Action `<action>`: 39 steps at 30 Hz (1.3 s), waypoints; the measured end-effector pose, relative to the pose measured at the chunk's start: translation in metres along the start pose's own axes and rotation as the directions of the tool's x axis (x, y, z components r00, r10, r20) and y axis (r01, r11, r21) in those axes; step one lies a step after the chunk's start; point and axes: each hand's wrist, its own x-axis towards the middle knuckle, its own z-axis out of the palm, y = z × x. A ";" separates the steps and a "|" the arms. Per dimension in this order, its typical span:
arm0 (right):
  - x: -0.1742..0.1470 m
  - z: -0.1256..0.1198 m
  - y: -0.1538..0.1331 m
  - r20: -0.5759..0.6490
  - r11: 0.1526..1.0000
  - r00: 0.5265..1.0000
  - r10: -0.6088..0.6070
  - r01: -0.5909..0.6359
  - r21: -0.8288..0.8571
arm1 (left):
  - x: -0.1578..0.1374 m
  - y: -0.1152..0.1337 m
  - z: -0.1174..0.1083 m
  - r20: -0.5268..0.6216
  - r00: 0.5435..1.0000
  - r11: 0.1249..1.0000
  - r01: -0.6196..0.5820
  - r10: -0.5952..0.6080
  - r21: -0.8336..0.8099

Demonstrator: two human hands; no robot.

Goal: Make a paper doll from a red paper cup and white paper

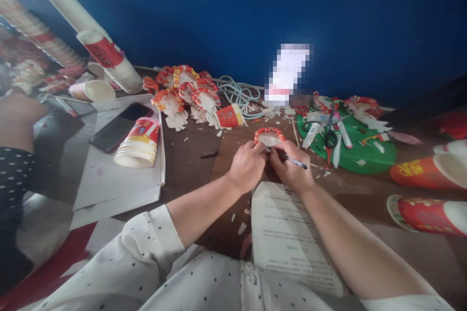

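My right hand is closed round a pen, its tip end pointing down at a paper-cup craft piece. That piece has a white round middle and a folded red and orange rim. My left hand has its fingers pressed together on the near edge of the same piece. My fingers hide the lower part of it and the pen's tip. A printed sheet lies under my right wrist. Left of my hands is a black pen cap on the table.
Finished-looking craft pieces are heaped at the back beside a pale blue cord. A green sheet carries scissors and glue tubes. Stacked paper cups and a phone lie left, near another person's arm.
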 end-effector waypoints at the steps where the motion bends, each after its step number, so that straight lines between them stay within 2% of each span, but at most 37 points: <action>1: 0.000 0.000 0.000 -0.002 1.000 1.000 0.001 -0.001 -0.002 | 0.000 0.000 0.000 -0.003 1.000 1.000 0.000 0.000 0.001; 39: 0.000 0.000 0.000 -0.002 1.000 1.000 -0.009 0.009 -0.007 | 0.000 0.000 0.000 0.004 1.000 1.000 0.004 -0.004 -0.012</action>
